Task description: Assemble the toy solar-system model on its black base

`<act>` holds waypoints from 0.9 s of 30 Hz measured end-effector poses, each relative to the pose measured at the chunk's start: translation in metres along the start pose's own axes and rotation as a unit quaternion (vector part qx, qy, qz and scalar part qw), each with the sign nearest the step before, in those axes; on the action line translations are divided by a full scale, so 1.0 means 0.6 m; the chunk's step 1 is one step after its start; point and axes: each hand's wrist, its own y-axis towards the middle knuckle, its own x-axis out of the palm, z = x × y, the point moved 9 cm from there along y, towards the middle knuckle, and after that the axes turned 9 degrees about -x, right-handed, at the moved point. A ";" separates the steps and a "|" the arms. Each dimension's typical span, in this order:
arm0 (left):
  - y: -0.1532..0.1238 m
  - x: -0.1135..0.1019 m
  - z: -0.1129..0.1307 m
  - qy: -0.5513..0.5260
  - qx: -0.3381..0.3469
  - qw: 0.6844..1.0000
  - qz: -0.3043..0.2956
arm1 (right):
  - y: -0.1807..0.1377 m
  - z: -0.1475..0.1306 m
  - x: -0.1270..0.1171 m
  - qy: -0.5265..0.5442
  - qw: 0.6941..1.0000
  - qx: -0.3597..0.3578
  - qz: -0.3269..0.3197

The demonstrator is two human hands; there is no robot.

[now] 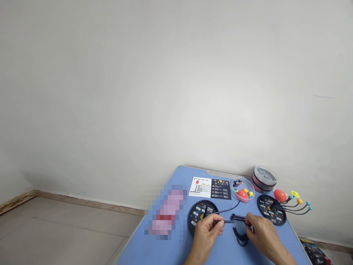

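My left hand (206, 232) is closed in a pinch on a thin black rod (229, 221) that points right. It is in front of a round black base (192, 218) with printed labels and a short upright post (205, 211). A long curved black arm (233, 207) extends right from near that post; my fingers hide part of it. My right hand (260, 232) is closed on a small bundle of black rods (237, 217), whose looped ends stick out to the left. Several loose curved black rods (239, 235) lie on the table between my hands.
On the blue table (154, 254) are a printed instruction sheet (200, 187), a clear bowl (232, 186) of coloured balls and small parts, and a lidded round container (264, 180). At right stands an assembled planet model (280, 195). A blurred pink item (169, 209) lies left.
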 end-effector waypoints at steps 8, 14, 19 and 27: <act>-0.001 0.008 0.009 -0.039 -0.019 0.999 -0.016 | -0.038 0.017 -0.093 0.093 0.973 -0.079 0.193; 0.002 0.011 0.009 -0.043 -0.023 0.999 -0.020 | -0.045 0.027 -0.111 0.139 0.942 -0.052 0.300; 0.003 0.013 0.007 -0.055 -0.038 0.998 -0.022 | -0.052 0.047 -0.092 0.259 0.902 0.017 0.346; 0.004 0.019 0.010 -0.043 -0.048 0.997 -0.033 | -0.040 0.033 -0.097 0.328 0.882 0.016 0.339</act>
